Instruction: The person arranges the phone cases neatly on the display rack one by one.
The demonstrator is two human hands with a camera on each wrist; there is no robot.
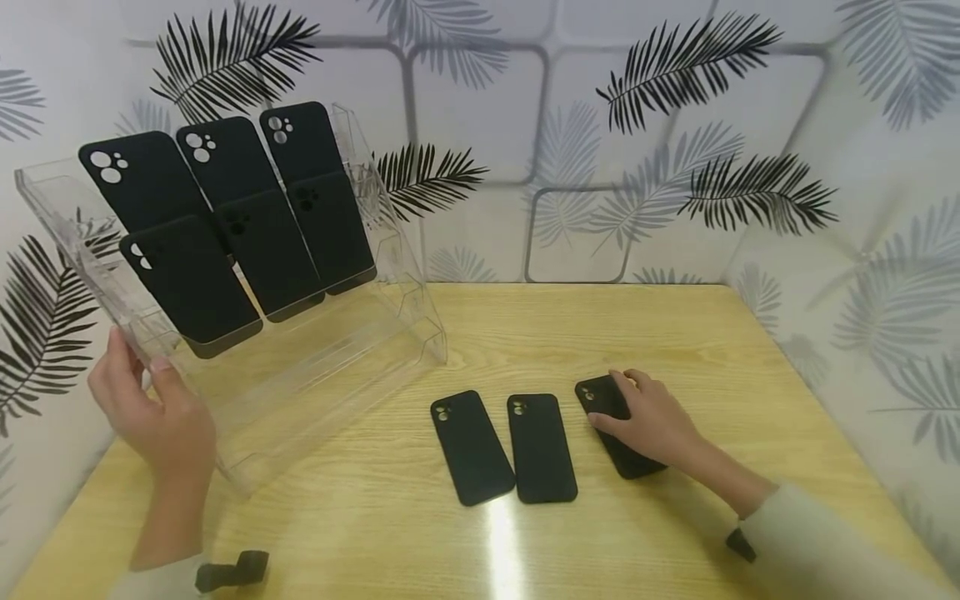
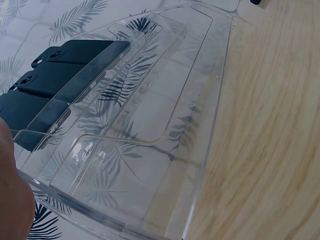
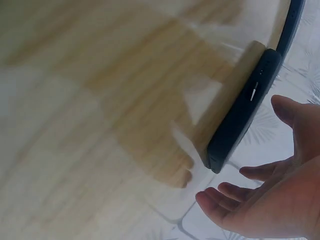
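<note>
A clear plastic tiered rack [image 1: 405, 292] stands at the left, leaning in the head view. My left hand [image 1: 161, 421] grips its left side panel, thumb in front. Several black phone cases with camera cutouts sit in it in two rows, among them an upper case [image 1: 146, 179] and a lower case [image 1: 191, 279]. At the right, my right hand [image 1: 652, 417] hovers over a black phone case [image 1: 637, 464] lying on the table. Its thumb and fingers spread across the case's upper half. In the right wrist view the fingers [image 3: 227, 204] are loosely extended beside the case [image 3: 242, 112].
Two more black phone cases lie on the wooden table [image 1: 360, 533], a tilted case [image 1: 472, 450] and a straighter case [image 1: 542, 450], between the rack and my right hand. Behind the table is a leaf-patterned backdrop [image 1: 480, 108]. The rack's lower tiers hold no cases.
</note>
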